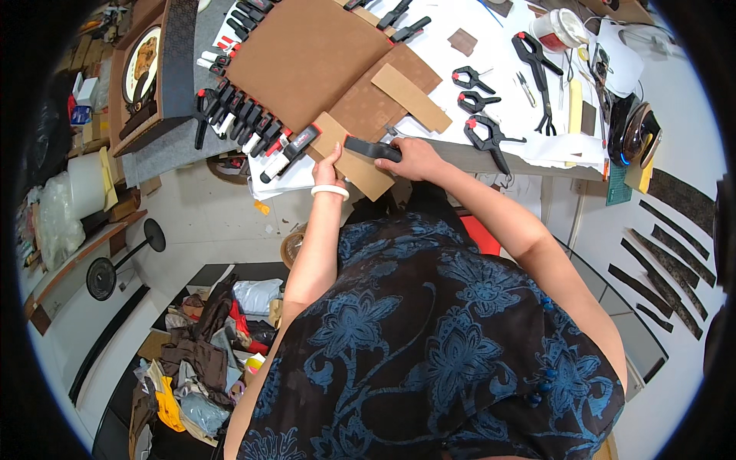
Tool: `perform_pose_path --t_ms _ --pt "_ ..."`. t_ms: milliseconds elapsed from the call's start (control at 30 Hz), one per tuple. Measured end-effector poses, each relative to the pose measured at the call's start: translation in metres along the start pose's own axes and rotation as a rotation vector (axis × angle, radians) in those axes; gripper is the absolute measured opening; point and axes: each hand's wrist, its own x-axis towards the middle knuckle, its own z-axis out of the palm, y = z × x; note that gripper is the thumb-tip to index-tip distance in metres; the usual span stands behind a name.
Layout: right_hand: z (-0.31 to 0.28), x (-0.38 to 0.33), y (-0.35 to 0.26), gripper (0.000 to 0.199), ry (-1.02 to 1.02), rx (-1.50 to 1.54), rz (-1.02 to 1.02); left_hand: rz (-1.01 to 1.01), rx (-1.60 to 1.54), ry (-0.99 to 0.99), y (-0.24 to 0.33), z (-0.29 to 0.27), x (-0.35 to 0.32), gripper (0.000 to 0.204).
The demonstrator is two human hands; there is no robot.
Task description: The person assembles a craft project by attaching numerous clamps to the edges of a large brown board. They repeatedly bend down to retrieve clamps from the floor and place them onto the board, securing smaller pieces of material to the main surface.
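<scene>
A large brown leather-like panel lies on the table, with several black spring clamps packed along its left edge. At its near corner a tan cardboard strip sticks out over the table edge. My left hand grips this strip, thumb on top and the other fingers hidden beneath. Beside that thumb, a black-and-white clamp with a red jaw bites the same corner. My right hand is closed round the handle of a black clamp, whose red-tipped jaw meets the strip; whether it bites is unclear.
Another cardboard strip rests on the brown patterned piece. Loose black clamps, a larger clamp and a white tub are at right. A framed box stands left. Fabric scraps pile up below left.
</scene>
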Motion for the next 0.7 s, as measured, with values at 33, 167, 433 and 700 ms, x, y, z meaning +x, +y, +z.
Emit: perform_pose_path --t_ms 33,167,433,700 --pt "-0.001 0.000 -0.001 0.074 0.013 -0.003 -0.014 -0.005 0.000 0.007 0.001 0.001 -0.001 0.038" --pt "-0.002 0.003 -0.001 0.070 0.022 -0.020 -0.053 0.026 0.012 0.029 0.001 0.001 0.001 0.037" --pt "-0.003 0.002 -0.002 0.071 0.034 -0.048 -0.045 -0.004 0.034 0.029 0.007 0.005 -0.006 0.041" --pt "-0.037 -0.018 -0.025 0.048 0.322 0.063 0.043 -0.054 0.024 -0.009 0.005 -0.003 -0.001 0.042"
